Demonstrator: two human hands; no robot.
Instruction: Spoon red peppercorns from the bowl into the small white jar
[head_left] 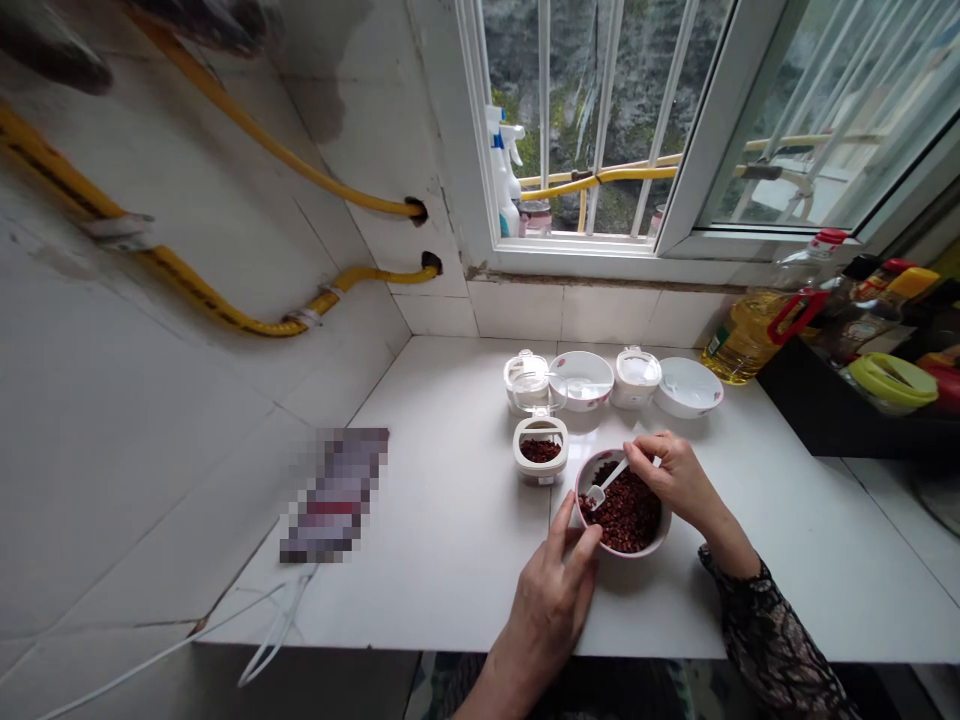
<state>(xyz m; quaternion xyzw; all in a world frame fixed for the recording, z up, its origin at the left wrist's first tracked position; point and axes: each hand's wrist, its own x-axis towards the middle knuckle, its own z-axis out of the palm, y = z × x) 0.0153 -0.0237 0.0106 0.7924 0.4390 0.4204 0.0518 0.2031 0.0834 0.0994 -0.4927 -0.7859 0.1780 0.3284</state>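
A white bowl with a pink rim stands near the counter's front, filled with dark red peppercorn-like grains. Along its left side, my left hand grips the rim with its fingers. My right hand pinches the handle of a small white spoon, whose scoop dips among the grains at the bowl's left. Just behind and left of the bowl is a seasoning jar with its lid raised, holding similar dark red grains.
Behind stand two lidded jars and two white bowls. To the right are an oil bottle and a black rack of bottles. A blurred-out item with a white cable lies left. Yellow pipes cross the left wall.
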